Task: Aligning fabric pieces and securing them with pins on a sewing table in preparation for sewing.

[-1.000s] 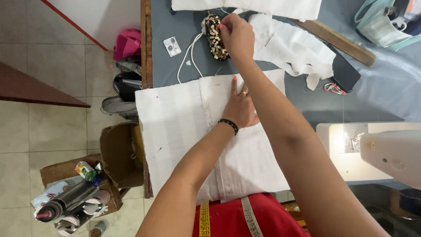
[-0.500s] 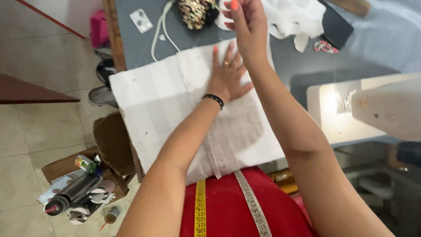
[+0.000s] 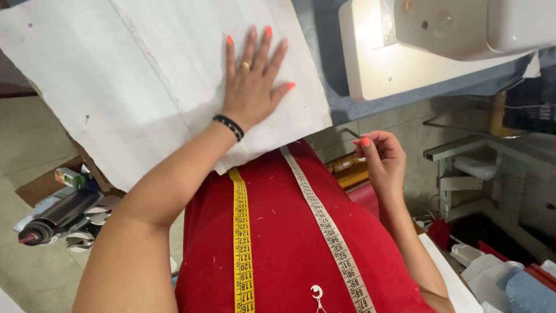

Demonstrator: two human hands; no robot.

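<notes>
My left hand [image 3: 253, 81] lies flat, fingers spread, on a large white piece of fabric [image 3: 133, 75] that hangs over the table's near edge. A black bracelet sits on that wrist and a ring on one finger. My right hand [image 3: 379, 157] is held close to my body, below the table edge, with thumb and forefinger pinched on a thin dark pin [image 3: 351, 133]. A yellow and white tape measure [image 3: 242, 243] hangs over my red top.
A white sewing machine [image 3: 457, 29] with its lamp lit stands at the upper right on the blue-grey table. On the floor at left, a cardboard box [image 3: 46, 185] holds dark rolls and small items. Shelves and stacked cloth lie at the lower right.
My right hand has drawn back from the spotted cushion at the far side of the table to my waist. The view tilted down; my left hand stays pressed on the fabric.
</notes>
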